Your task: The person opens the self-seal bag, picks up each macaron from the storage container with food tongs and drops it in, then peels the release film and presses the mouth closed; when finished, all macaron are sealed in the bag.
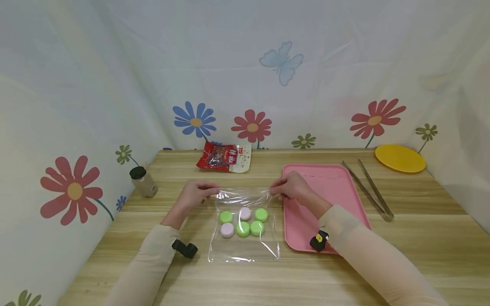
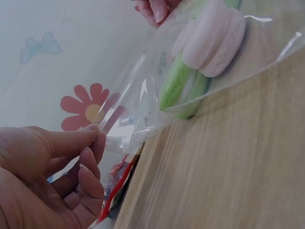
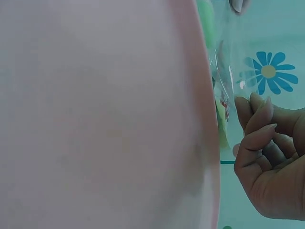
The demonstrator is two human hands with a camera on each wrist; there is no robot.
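Note:
A clear plastic bag lies on the wooden table with several green macarons and two pink macarons inside it, in two rows. My left hand pinches the bag's upper left corner between thumb and forefinger; in the left wrist view the left hand shows this pinch closely. My right hand pinches the upper right corner, above the edge of a pink tray. In the right wrist view the right hand holds the film at its fingertips, while the tray fills most of that picture.
Behind the bag lies a red and white food packet. A jar with a black lid stands at the left. Metal tongs lie right of the tray, and a yellow plate sits at the far right corner. A curtain surrounds the table.

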